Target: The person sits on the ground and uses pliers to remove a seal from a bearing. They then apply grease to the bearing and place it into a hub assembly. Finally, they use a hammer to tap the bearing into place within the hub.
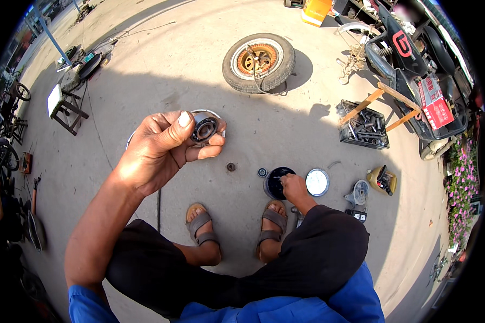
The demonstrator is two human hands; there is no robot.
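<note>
My left hand [159,140] is raised and closed round a ball bearing [204,128], thumb on one side and fingers on the other. The bearing's open face with its dark inner ring is turned up. Behind this hand shows part of a thin pale rim, mostly hidden. My right hand [295,189] reaches into a round tub [269,190] of dark, glossy stuff in front of my right foot. Its fingers are curled, and what they hold, if anything, is hidden. A smaller bearing [262,172] lies just left of the tub, and a small dark ring-shaped part [231,167] further left.
Right of the tub stand a round container with a white top [317,182], a grey metal housing [358,192] and a cut yellow jug [390,183]. Beyond are a crate of tools [364,140], a wheel [238,81] and a stool [64,102]. A parked scooter [404,70] is far right.
</note>
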